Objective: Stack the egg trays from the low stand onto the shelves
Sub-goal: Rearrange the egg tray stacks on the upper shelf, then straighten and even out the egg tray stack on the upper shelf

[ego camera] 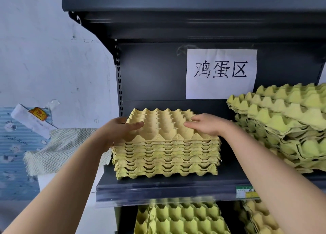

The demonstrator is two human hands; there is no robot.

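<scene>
A stack of several yellow pulp egg trays (165, 156) sits on the dark middle shelf (158, 186), near its left end. My left hand (121, 129) clasps the left edge of the top tray (164, 122), thumb lying across its cups. My right hand (206, 124) lies flat, palm down, on the top tray's right side, fingers pointing left and gripping nothing. A taller, untidy pile of greener egg trays (285, 126) leans on the same shelf to the right. More egg trays (181, 218) fill the shelf below.
A white paper sign (220, 73) hangs on the shelf's back panel. The upper shelf (176, 4) overhangs the stack. Left of the unit are a textured cloth (58, 149) over a white box, a white packet (31, 120) and a blue patterned wall covering.
</scene>
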